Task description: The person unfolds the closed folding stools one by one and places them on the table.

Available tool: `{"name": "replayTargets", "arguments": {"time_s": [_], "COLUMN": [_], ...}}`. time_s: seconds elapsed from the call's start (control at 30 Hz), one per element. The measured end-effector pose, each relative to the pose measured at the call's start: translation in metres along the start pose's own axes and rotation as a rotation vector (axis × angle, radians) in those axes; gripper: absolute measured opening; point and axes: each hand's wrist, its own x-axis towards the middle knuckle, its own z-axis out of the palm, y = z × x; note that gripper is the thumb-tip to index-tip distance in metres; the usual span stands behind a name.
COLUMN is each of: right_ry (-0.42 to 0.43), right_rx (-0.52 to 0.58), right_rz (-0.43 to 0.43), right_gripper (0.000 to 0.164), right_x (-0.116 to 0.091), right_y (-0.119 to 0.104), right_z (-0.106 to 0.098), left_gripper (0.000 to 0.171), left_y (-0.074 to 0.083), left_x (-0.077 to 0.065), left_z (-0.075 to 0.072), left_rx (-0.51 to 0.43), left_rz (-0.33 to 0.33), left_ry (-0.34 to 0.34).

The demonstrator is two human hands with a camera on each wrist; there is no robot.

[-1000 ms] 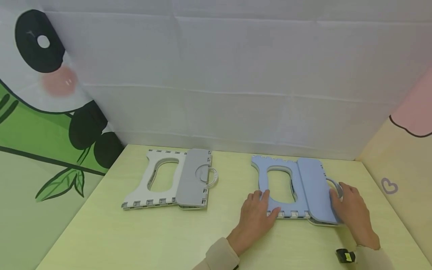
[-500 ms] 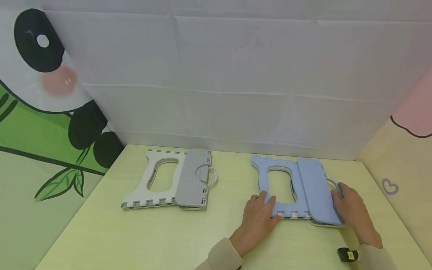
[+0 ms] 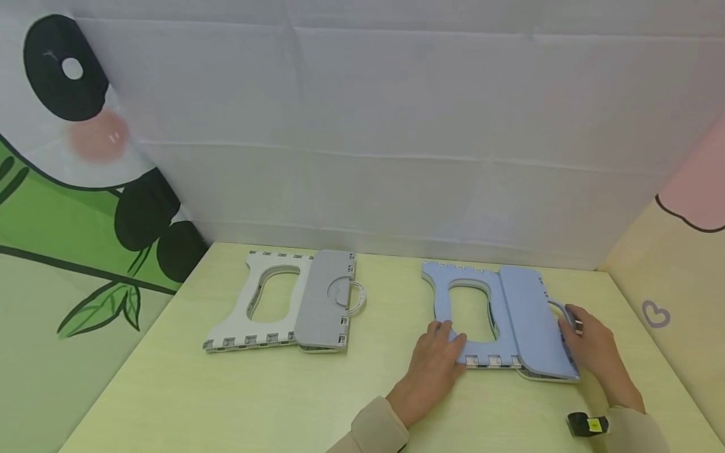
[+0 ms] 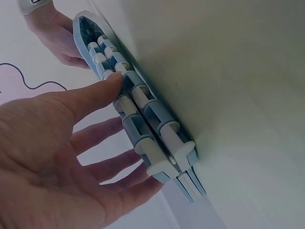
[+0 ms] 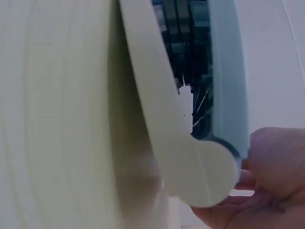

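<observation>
A blue folding stool lies folded flat on the table at the right, with its opening to the left and its seat panel to the right. My left hand rests on its near left leg. In the left wrist view, the thumb touches the hinged edge and the extended fingers lie along the blue face. At the right side, my right hand grips the carry handle, thumb toward the seat panel. Seen by the right wrist, a gap shows between the seat's white and blue halves; the fingers are partly hidden.
A grey and white folding stool lies folded on the left of the pale yellow table, its ring handle pointing right. A white sheet hangs behind. A small black device is by the right cuff.
The right hand has shifted slightly right along the handle, and the left hand has slid a little on the leg. Both stools stay in place.
</observation>
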Motion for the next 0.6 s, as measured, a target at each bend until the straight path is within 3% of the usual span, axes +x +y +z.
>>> {"name": "replayTargets", "arguments": {"time_s": [0.37,0.6], "right_ry": [-0.06,-0.037], "right_rx": [0.302,0.351], "right_rz": [0.104,0.117], "right_gripper": [0.051,0.047], "right_x": [-0.003,0.0], "right_y": [0.011,0.012], "right_z": [-0.003,-0.001], "left_gripper": [0.033,0.032], "left_y": [0.0,-0.001], "left_x": [0.003,0.005], "left_z": [0.002,0.004], "left_rx": [0.017,0.035], "left_rz": [0.105,0.119], "left_ry": [-0.01,0.007]}}
